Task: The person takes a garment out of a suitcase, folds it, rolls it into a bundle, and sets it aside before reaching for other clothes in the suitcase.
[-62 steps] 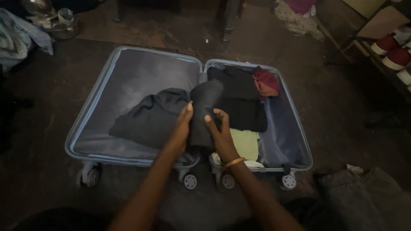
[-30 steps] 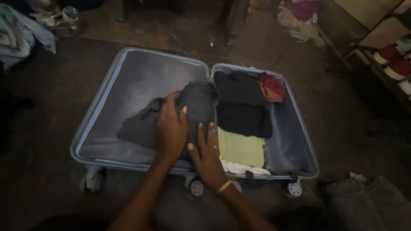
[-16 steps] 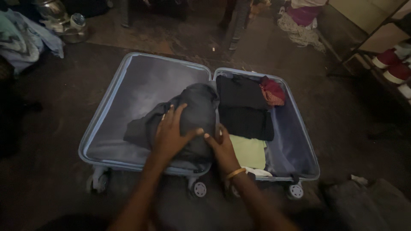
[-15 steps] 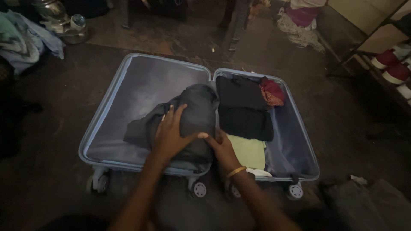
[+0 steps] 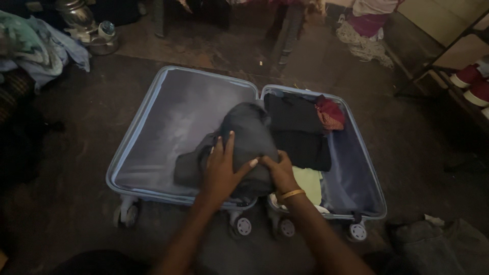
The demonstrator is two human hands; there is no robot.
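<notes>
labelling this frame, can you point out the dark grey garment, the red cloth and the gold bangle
dark grey garment (image 5: 250, 133), head view, on its upper folded bulk
red cloth (image 5: 330, 113), head view, on its bunched middle
gold bangle (image 5: 290, 194), head view, on the band across the right wrist

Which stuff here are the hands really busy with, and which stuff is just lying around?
In use:
left hand, pressing on the dark grey garment
right hand, gripping that garment's edge
open light-blue suitcase
black folded clothes, red cloth and pale green cloth packed inside

Lying about:
metal pot
heap of clothes
shoes on a rack
</notes>
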